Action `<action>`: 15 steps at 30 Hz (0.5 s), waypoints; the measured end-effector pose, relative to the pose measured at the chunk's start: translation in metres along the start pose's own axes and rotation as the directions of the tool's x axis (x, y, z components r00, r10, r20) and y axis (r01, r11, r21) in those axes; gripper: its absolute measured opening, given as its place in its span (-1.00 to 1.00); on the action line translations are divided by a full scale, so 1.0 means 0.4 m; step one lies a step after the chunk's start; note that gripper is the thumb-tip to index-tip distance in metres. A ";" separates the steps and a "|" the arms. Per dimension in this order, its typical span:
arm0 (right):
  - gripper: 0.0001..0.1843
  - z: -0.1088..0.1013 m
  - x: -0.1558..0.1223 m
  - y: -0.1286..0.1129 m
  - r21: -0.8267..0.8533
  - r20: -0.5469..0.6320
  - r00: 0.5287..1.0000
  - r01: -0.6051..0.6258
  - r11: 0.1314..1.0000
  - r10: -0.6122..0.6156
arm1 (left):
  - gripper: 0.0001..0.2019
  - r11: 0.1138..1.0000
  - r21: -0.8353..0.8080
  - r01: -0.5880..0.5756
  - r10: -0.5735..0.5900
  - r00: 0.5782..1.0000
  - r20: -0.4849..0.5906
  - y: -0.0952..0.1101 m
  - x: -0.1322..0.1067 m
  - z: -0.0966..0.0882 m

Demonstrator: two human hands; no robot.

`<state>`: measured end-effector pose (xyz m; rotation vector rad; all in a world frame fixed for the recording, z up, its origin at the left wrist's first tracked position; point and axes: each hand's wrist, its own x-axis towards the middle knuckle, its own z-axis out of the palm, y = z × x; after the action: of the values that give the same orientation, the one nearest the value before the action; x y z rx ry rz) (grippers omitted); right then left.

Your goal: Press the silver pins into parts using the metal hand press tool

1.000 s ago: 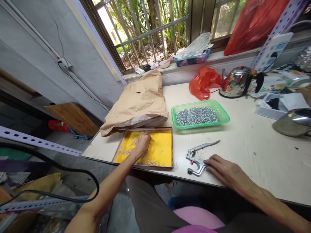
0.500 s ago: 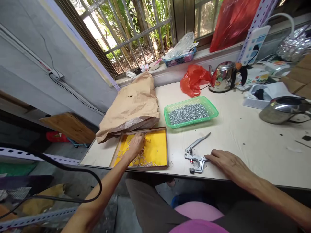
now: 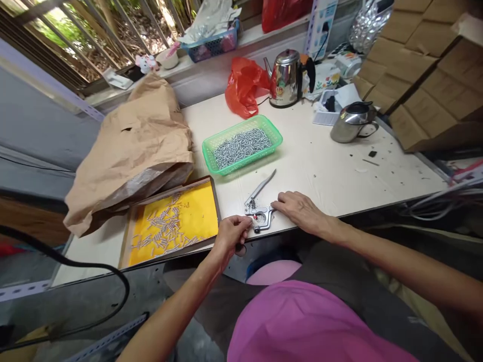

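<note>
Metal snap pliers (image 3: 259, 201) lie on the white table (image 3: 332, 166) near its front edge. My right hand (image 3: 298, 210) rests flat on the table, its fingertips touching the pliers' lower handle. At the jaws of the pliers, my left hand (image 3: 230, 234) has its fingers pinched together; whatever small thing they hold is too small to make out. A shallow tray with a yellow floor (image 3: 188, 213) lies left of my left hand, with several small metal tubes scattered in it. Behind the pliers stands a green basket (image 3: 277, 134) full of silvery metal pieces.
A crumpled brown paper sack (image 3: 136, 136) lies behind the tray. At the back stand a red plastic bag (image 3: 243, 85), a steel kettle (image 3: 285, 78) and a steel jug (image 3: 350, 120). Cardboard boxes (image 3: 426, 75) are stacked at the right. A black cable (image 3: 94, 266) loops below left.
My left hand left the yellow tray and came right to the jaws of the pliers, fingers pinched. The view swung right and down. My right hand stayed at the handle.
</note>
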<state>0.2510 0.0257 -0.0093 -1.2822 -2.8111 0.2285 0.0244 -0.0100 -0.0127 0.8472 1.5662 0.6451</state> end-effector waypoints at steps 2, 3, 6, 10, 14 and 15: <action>-0.80 -0.002 -0.001 -0.001 0.007 -0.008 1.000 -0.004 1.000 0.004 | -0.67 1.000 0.004 0.021 -0.021 1.000 0.006 -0.004 0.007 0.003; -0.80 -0.003 -0.001 -0.002 0.009 -0.010 1.000 -0.007 1.000 0.007 | -0.67 1.000 0.008 0.027 -0.027 1.000 0.006 -0.004 0.009 0.005; -0.79 -0.005 0.000 -0.003 0.009 -0.005 1.000 -0.020 1.000 0.020 | -0.67 0.999 0.033 0.032 -0.032 0.999 0.001 0.000 0.009 0.012; -0.80 -0.007 0.002 -0.003 0.013 -0.007 1.000 -0.023 1.000 0.023 | -0.64 0.990 0.129 0.050 -0.056 0.998 0.038 0.014 0.012 0.018; -0.80 0.001 0.003 -0.001 0.017 -0.022 1.000 -0.015 1.000 0.015 | -0.64 0.967 0.237 0.091 -0.114 0.990 0.085 0.039 0.017 0.018; -0.80 0.004 0.003 -0.001 0.015 -0.024 1.000 -0.013 1.000 0.014 | -0.65 0.960 0.259 0.103 -0.130 0.988 0.089 0.045 0.017 0.019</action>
<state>0.2495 0.0261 -0.0108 -1.2925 -2.7767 0.2321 0.0346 0.0055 -0.0036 0.9546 1.6096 0.3131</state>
